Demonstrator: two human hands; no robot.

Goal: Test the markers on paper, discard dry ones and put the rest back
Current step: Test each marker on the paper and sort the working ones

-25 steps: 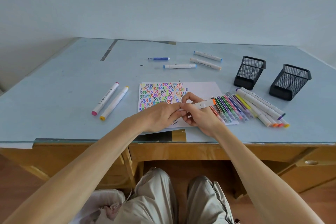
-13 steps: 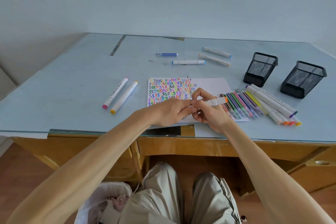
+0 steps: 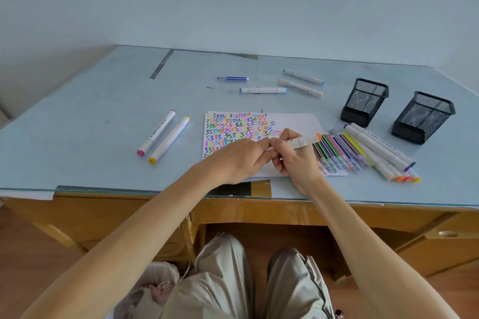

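With the right hand (image 3: 293,160) gripping the orange-capped marker (image 3: 300,141) above the paper (image 3: 305,122) and the left hand (image 3: 238,160) pinching its near end, pull the cap straight off without twisting.

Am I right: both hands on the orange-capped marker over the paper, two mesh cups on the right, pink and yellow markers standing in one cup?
Not quite. The head view shows the pink marker and yellow marker lying on the desk, left of the paper, not in a mesh cup. The rest holds: left hand and right hand grip the orange-capped marker.
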